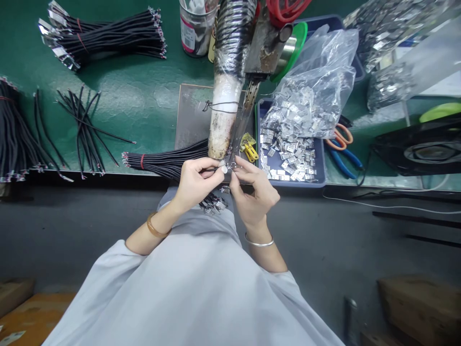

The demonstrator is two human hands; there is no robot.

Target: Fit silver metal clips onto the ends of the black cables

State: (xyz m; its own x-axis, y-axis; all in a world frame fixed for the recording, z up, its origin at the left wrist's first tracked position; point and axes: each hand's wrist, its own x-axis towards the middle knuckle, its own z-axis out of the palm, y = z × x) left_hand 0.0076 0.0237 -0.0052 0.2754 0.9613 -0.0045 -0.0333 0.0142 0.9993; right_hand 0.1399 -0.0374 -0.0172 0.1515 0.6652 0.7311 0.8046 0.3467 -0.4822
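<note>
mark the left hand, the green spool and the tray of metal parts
Left hand [194,185]: head view, back of hand
Green spool [298,48]: head view, flange
Tray of metal parts [298,184]: head view, near rim

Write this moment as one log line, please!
left hand: pinched, near wrapped tube | right hand: at small metal piece | blue tray: holds metal parts

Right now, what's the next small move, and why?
Probably hold the left hand steady and have the right hand fine-align the small metal piece: both hands nearly meet by the end of the wrapped hose, that piece between them, its fit too small to judge.
</note>
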